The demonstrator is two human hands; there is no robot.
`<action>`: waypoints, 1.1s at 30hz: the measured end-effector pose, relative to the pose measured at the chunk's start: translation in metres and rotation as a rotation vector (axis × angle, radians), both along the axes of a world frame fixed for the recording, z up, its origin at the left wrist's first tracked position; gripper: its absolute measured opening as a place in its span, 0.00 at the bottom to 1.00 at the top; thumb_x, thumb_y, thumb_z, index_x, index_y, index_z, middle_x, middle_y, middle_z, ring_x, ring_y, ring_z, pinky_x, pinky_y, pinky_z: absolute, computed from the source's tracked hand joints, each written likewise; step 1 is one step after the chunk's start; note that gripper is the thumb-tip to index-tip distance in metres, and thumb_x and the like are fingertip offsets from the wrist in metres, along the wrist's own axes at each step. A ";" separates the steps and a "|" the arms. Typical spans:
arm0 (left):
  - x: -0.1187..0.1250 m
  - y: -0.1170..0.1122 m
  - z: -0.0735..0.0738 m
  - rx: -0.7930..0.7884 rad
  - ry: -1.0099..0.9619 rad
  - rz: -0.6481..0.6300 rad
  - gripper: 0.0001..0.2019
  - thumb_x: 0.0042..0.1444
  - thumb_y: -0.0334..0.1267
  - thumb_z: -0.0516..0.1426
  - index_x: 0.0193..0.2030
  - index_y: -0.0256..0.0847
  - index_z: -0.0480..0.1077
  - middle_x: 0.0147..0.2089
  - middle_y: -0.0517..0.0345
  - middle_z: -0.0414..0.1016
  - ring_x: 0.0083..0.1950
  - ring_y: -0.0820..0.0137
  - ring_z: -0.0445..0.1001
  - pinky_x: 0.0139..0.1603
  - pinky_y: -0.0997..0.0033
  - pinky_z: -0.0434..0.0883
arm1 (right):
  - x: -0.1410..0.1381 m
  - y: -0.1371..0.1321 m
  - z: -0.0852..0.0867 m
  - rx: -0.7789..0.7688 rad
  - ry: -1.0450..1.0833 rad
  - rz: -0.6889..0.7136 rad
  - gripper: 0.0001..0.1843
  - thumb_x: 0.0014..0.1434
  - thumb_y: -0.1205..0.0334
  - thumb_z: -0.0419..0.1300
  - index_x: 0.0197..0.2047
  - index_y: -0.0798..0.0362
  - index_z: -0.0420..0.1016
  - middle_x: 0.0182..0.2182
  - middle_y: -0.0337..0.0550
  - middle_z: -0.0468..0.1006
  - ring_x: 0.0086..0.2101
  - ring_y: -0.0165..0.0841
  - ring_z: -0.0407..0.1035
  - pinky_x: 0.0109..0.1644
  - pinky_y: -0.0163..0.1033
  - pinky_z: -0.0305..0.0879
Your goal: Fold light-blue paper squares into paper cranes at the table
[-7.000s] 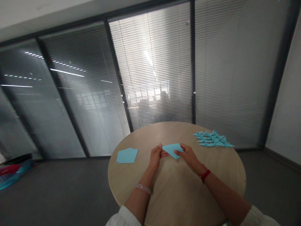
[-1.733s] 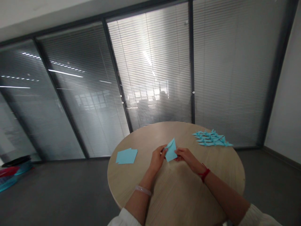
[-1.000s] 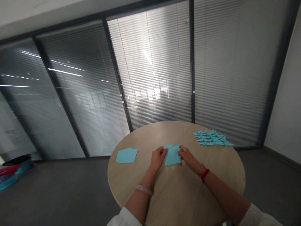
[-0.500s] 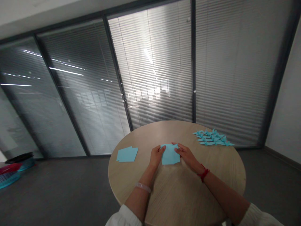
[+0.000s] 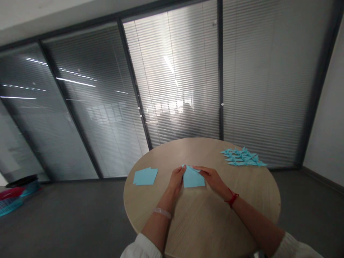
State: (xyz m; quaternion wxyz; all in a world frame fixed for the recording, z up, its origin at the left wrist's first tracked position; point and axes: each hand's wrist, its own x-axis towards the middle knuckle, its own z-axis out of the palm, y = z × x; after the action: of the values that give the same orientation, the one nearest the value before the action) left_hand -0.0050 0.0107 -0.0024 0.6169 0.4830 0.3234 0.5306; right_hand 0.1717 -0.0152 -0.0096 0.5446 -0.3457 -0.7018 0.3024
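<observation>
A light-blue sheet of paper (image 5: 192, 180) is held between my two hands over the middle of the round table. My left hand (image 5: 177, 178) grips its left edge, thumb near the upper left corner. At the upper right, my right hand (image 5: 210, 176) pinches the paper, and that corner is bent over toward the middle. My fingers hide part of the right edge. To the left lies a small stack of blue paper sheets (image 5: 145, 176), slightly fanned. At the far right, several folded blue paper cranes (image 5: 242, 157) sit close together in rows.
The round wooden table (image 5: 215, 222) stands before a glass partition with blinds (image 5: 177, 71). On the grey floor at the far left are blue and red plastic baskets (image 5: 12, 200). A white wall (image 5: 330, 114) rises on the right.
My right hand has moved slightly inward and the paper's upper right corner is now bent over. My left hand has shifted a little left. The stack and cranes have stayed put.
</observation>
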 end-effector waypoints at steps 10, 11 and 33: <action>-0.004 0.005 0.000 -0.026 -0.059 -0.023 0.21 0.46 0.49 0.63 0.36 0.29 0.73 0.34 0.44 0.78 0.33 0.64 0.76 0.37 0.65 0.72 | 0.000 -0.006 0.000 0.119 -0.150 -0.045 0.16 0.58 0.61 0.52 0.44 0.47 0.78 0.38 0.44 0.80 0.37 0.35 0.72 0.44 0.40 0.66; -0.004 0.005 0.000 -0.032 -0.064 -0.027 0.21 0.46 0.49 0.62 0.36 0.29 0.73 0.35 0.43 0.78 0.34 0.63 0.76 0.37 0.64 0.72 | 0.000 -0.006 0.000 0.135 -0.169 -0.042 0.16 0.59 0.61 0.51 0.44 0.47 0.78 0.37 0.44 0.79 0.36 0.35 0.72 0.43 0.39 0.66; -0.001 0.001 0.004 0.007 0.135 0.100 0.23 0.35 0.49 0.67 0.32 0.30 0.74 0.26 0.52 0.75 0.24 0.70 0.71 0.28 0.71 0.68 | 0.000 -0.007 -0.001 0.217 -0.283 -0.040 0.18 0.57 0.67 0.51 0.46 0.47 0.77 0.35 0.44 0.77 0.34 0.32 0.69 0.42 0.37 0.64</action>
State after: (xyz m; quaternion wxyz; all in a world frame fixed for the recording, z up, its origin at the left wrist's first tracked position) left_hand -0.0064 0.0114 0.0019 0.5649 0.5030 0.3862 0.5280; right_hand 0.1713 -0.0226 -0.0109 0.4804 -0.3380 -0.7929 0.1623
